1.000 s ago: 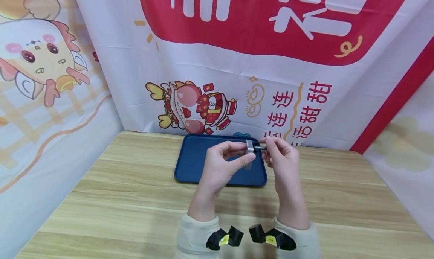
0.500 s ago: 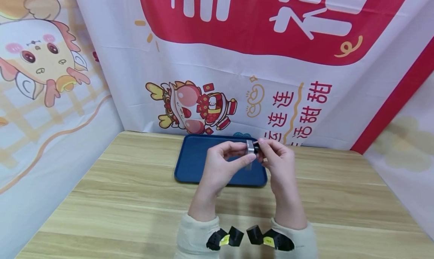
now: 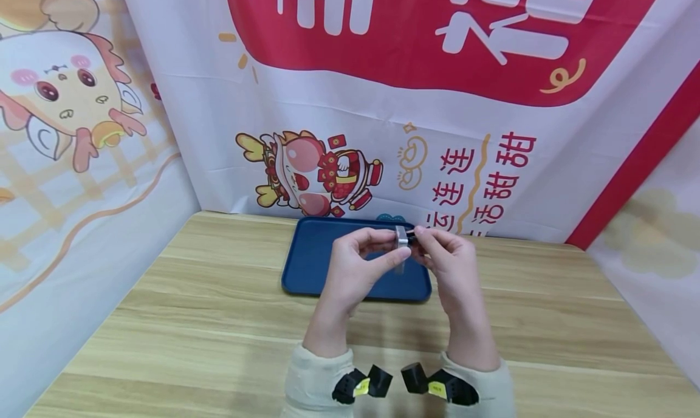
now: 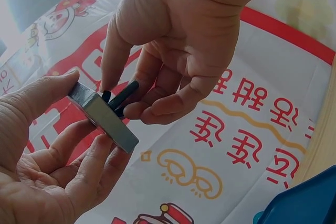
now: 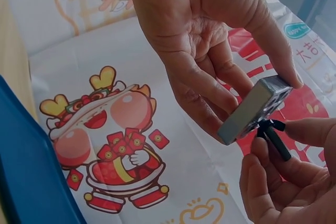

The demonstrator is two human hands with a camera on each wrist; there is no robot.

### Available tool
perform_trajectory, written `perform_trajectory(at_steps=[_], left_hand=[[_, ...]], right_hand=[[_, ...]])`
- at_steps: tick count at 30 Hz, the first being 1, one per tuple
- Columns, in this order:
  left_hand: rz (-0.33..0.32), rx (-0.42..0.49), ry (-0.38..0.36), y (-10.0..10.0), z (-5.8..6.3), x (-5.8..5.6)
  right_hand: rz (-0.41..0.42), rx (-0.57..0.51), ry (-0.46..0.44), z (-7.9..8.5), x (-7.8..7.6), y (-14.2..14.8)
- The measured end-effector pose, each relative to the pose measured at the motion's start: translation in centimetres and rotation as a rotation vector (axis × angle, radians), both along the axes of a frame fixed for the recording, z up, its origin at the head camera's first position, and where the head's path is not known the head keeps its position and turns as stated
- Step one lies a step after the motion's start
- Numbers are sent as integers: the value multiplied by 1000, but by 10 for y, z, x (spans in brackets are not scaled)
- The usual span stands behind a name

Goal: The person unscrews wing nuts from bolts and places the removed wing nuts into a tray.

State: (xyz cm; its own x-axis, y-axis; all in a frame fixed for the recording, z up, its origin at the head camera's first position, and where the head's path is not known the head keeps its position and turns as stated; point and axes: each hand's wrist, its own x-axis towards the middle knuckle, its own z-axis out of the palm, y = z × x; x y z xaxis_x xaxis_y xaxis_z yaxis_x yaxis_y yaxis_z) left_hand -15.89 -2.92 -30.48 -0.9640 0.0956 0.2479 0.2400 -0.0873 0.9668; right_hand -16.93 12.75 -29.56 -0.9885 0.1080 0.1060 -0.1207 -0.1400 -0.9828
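Note:
Above a blue tray (image 3: pixel 306 266), my left hand (image 3: pixel 355 260) grips a flat silver metal block (image 4: pixel 102 116) by its edges, thumb on one end and fingers on the other. A dark threaded bolt (image 4: pixel 126 93) sticks out of the block's face toward my right hand (image 3: pixel 456 263). Near the base of the bolt, close to the block, sits a black wing nut (image 5: pixel 273 125). My right thumb and fingers pinch the wing nut by its wings, in the right wrist view. The bolt's free end shows between the right hand's fingers.
The tray lies on a wooden table (image 3: pixel 219 321) near its back edge. Behind it hangs a printed cloth (image 3: pixel 328 102), with another patterned cloth (image 3: pixel 82 193) on the left. Both sleeves carry black wrist devices (image 3: pixel 350 386).
My right hand has moved left along the bolt to the wing nut beside the block, and its fingers have shifted slightly there. The left hand and block stay nearly still.

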Motion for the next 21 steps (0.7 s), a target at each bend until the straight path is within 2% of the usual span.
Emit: perform_trajectory(at_steps=[6, 13, 21], left_hand=[[7, 0, -1, -1, 0, 0], [11, 6, 3, -2, 0, -1], [-1, 10, -8, -3, 0, -1]], right_hand=[[56, 55, 14, 0, 1, 4], [122, 88, 92, -3, 0, 9], [145, 158, 179, -6, -1, 13]])
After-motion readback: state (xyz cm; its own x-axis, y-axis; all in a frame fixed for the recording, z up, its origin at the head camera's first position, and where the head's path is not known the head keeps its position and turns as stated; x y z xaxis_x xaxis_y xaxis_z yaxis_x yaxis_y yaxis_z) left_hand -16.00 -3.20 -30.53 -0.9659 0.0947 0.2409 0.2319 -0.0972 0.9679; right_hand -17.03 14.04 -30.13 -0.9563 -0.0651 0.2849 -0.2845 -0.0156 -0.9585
